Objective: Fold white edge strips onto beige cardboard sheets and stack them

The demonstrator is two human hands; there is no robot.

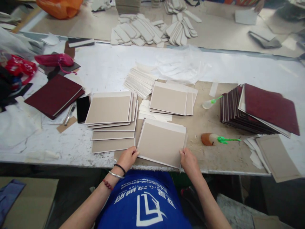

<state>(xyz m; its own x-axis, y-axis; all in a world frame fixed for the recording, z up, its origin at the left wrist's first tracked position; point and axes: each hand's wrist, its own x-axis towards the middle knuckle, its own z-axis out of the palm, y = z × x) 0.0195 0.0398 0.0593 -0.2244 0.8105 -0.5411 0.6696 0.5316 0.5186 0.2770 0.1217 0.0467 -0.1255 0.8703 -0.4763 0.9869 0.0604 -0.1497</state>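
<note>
Between my two hands lies a beige board panel (162, 141) with pale edges and a lighter strip along its far side. My left hand (128, 156) pinches its near left corner, the fingers curled in. On the opposite side, my right hand (189, 160) grips the right edge close to the near corner. A fanned stack of similar panels (108, 108) sits just left of it. Behind it is a smaller pile of panels (169, 97), with white paper strips (146, 109) partly beneath. My fingers hide the panel's gripped edges.
Right of the panel are a brown glue bottle (209, 139) and a clear bottle (207, 104), both with green nozzles. A tall stack of maroon covers (269, 108) stands far right. Left are maroon covers (54, 95) and a phone (83, 109). Another person's hand (259, 5) shows far back.
</note>
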